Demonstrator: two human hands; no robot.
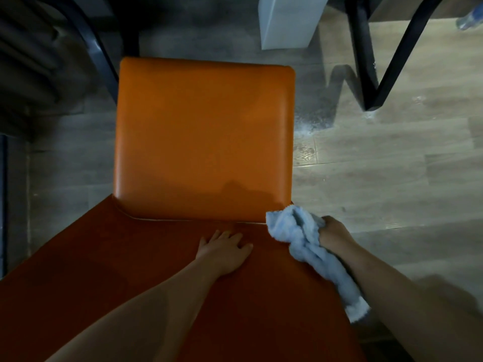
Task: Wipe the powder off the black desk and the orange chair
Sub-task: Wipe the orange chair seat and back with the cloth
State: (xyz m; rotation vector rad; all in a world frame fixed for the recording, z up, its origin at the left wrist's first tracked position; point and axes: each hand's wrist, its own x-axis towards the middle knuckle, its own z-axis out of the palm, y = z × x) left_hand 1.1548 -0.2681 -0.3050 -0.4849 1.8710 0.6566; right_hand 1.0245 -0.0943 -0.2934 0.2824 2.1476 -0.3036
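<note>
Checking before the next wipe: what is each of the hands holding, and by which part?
The right hand grips the blue cloth around its bunched middle. The left hand holds nothing; it rests flat on the chair back.

We look straight down on the orange chair [201, 137]: its smooth, glossy seat is square with rounded corners and shows no powder. Its darker orange backrest [104, 270] spreads toward us. We see a crumpled light-blue cloth [295, 231] touching the seat's near right corner.
</note>
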